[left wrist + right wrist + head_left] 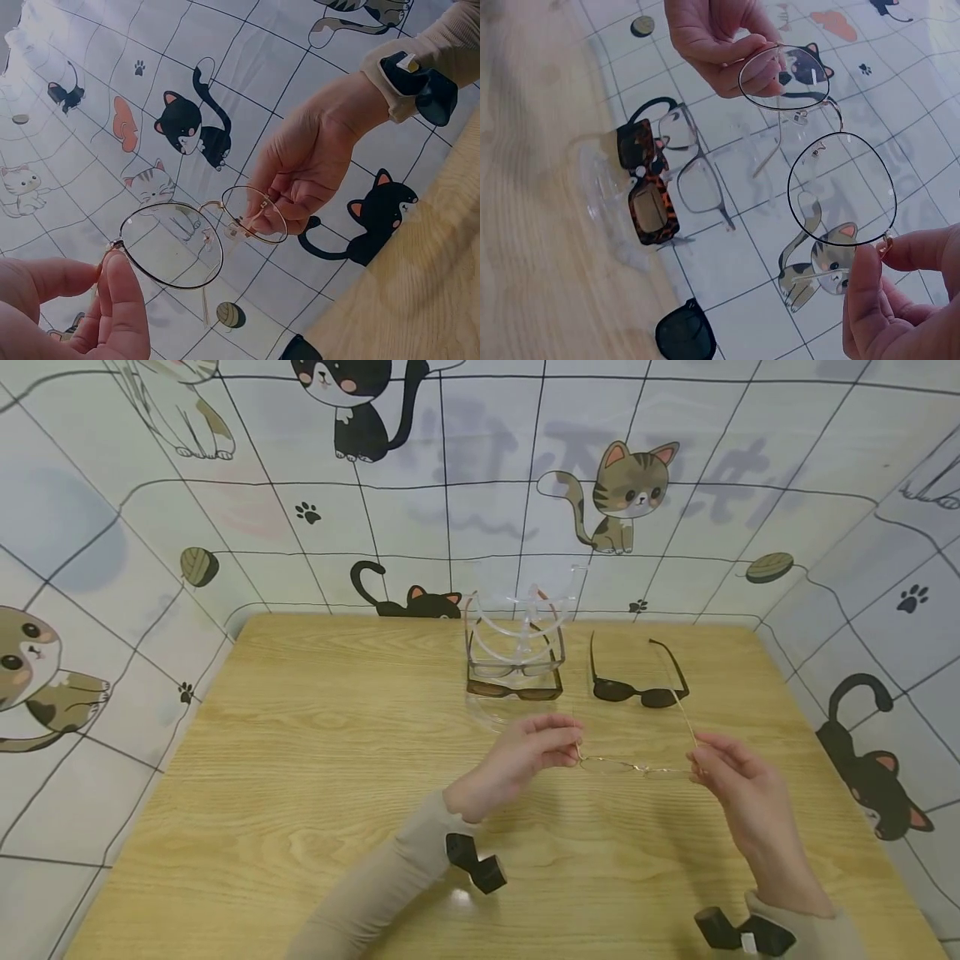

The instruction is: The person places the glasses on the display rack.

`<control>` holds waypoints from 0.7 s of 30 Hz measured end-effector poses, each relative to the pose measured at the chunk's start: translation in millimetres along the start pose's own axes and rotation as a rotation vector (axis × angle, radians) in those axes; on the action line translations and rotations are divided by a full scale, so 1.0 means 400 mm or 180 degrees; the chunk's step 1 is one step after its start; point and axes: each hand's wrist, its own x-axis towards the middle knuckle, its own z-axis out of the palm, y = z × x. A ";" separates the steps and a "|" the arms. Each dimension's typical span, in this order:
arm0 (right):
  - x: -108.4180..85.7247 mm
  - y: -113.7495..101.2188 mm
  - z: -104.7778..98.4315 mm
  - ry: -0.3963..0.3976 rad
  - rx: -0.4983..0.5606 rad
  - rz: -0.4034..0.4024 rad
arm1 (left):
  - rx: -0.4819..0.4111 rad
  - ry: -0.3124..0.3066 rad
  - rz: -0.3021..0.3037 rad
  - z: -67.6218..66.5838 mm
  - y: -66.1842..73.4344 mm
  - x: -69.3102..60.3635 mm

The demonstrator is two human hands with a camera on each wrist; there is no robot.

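The left hand (521, 756) and right hand (746, 789) are pinching thin, gold-and-black, round metal eyeglasses (641, 768) near opposite hinges, above the pale wooden table (300, 752). Black sunglasses (617, 692) are lying beyond, beside a clear plastic stand (523, 647).

Cat-printed grid walls (487, 527) behind a wood-grain table (322, 710)

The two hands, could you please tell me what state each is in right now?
Left hand: pinching one side of the thin-framed glasses.
Right hand: pinching the other side.
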 end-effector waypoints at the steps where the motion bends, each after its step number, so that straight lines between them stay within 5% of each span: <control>1: 0.004 -0.003 0.004 -0.0037 0.0003 -0.0016 | -0.0030 0.0011 0.0003 -0.002 0.005 -0.002; 21: 0.068 -0.046 0.110 -0.0429 0.0082 -0.0224 | -0.0293 0.0188 0.0380 -0.055 0.090 -0.050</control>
